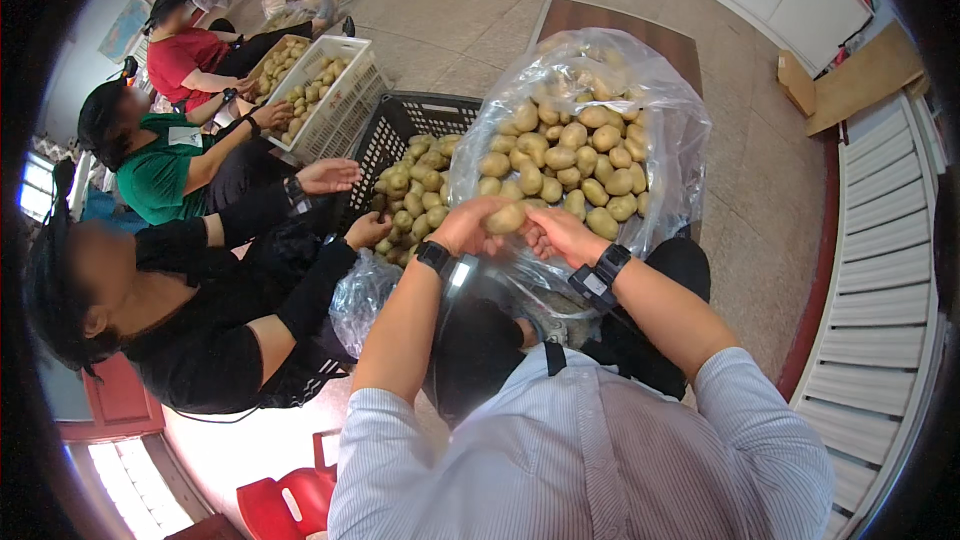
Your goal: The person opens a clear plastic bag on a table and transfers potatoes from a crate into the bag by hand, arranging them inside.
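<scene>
A potato (505, 218) is held in my left hand (471, 227), at the near edge of a clear plastic bag (679, 127). My right hand (559, 234) is close beside the potato on its right, fingers curled; whether it touches the potato is unclear. The bag lies wide open in front of me and holds a heap of potatoes (574, 157). To its left, a black plastic crate (431, 105) contains more potatoes (420, 195). Each of my wrists wears a dark band with a small device.
On my left sits a person in black (202, 315), hands over the black crate. Beyond are a person in green (157, 165) and one in red (187, 60), beside a white crate of potatoes (345, 52). A red chair (292, 502) stands behind; a white radiator (870, 277) lines the right.
</scene>
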A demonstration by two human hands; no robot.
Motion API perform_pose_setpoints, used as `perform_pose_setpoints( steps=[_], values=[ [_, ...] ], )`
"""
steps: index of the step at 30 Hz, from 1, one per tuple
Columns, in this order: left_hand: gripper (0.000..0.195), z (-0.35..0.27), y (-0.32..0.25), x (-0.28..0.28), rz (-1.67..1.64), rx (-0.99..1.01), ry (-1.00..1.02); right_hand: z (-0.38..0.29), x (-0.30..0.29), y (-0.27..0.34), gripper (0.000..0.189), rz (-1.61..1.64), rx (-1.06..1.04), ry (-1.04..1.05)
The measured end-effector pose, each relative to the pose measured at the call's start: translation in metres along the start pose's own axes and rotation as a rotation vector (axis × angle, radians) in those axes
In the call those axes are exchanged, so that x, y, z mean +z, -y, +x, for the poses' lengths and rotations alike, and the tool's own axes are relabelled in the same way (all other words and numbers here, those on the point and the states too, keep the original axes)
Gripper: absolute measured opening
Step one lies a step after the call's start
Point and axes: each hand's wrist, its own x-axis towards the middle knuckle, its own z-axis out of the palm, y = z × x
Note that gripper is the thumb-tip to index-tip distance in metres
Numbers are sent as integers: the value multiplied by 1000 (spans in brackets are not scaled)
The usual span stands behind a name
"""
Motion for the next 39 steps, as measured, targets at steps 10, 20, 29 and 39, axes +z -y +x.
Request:
perform_pose_setpoints(
  steps=[10, 20, 29, 39],
  values=[
    [38, 0, -3, 1, -183, 46, -141, 2, -41, -28, 31, -171, -100, -233],
    [38, 12, 3, -28, -246, 166, -283, -4, -70, -49, 27, -806, -421, -716],
    [33, 8, 0, -71, -374, 115, -655, -14, -57, -45, 33, -1109, -347, -858],
    [35, -3, 34, -151, -327, 193, -813, -13, -47, -47, 40, -1219, -249, -845]
  ],
)
